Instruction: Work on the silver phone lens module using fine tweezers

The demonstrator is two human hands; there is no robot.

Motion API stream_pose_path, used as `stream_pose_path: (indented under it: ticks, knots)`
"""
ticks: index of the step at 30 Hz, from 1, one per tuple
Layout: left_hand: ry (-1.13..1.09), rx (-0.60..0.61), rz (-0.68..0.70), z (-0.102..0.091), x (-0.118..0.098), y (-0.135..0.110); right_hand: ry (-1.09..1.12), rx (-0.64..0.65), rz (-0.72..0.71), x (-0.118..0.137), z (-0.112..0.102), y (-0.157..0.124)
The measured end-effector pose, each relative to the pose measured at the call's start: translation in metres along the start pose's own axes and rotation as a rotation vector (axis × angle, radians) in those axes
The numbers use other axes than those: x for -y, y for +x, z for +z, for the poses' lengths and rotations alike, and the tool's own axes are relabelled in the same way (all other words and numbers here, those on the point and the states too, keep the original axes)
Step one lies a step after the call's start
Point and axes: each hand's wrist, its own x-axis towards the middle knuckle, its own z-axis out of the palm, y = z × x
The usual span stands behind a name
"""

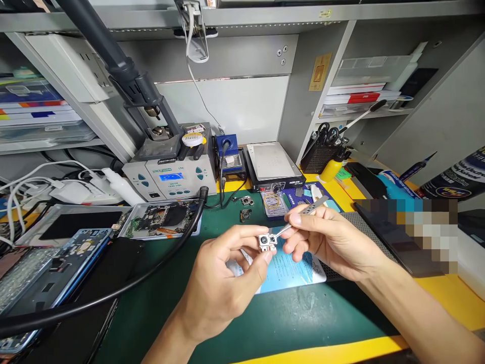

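Observation:
Between the thumb and fingers of my left hand [223,278] is a small camera module [264,240], silver-framed with a dark round lens. My right hand [326,237] pinches a pair of metal tweezers [311,206], whose tips meet the module's right side. Whether the tips grip any part of it is too small to tell. Below both hands lies a glossy blue and white sheet [291,270] on the green mat [182,303]. Two more small metal camera parts, one silvery [247,200] and one darker [245,216], rest on the mat beyond my left hand.
A thick black hose [166,263] arcs across the left side from the rework station [170,177]. A tray of circuit boards [162,220] and a blue phone frame [71,283] lie left. At the back stands a flat heating plate [275,167]; a dark panel [401,237] is at right.

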Motion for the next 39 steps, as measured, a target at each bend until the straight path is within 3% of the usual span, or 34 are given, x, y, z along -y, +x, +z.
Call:
stream_pose_path:
  ticks: [10, 19, 27, 39]
  knots:
    - [0.176, -0.007, 0.100, 0.0022, 0.0051, -0.0014, 0.004, 0.038, 0.054, 0.0009, 0.0017, -0.0002]
    - [0.139, 0.019, 0.091, 0.0022, 0.0039, 0.0009, 0.023, 0.024, 0.071, -0.0010, -0.0020, 0.0016]
    - [0.063, 0.033, 0.045, 0.0015, 0.0041, 0.0010, 0.021, 0.035, 0.093, 0.0007, -0.0021, 0.0029]
    - [-0.125, 0.101, -0.137, -0.0035, 0.0043, 0.0025, 0.038, 0.056, 0.055, -0.0018, -0.0058, 0.0043]
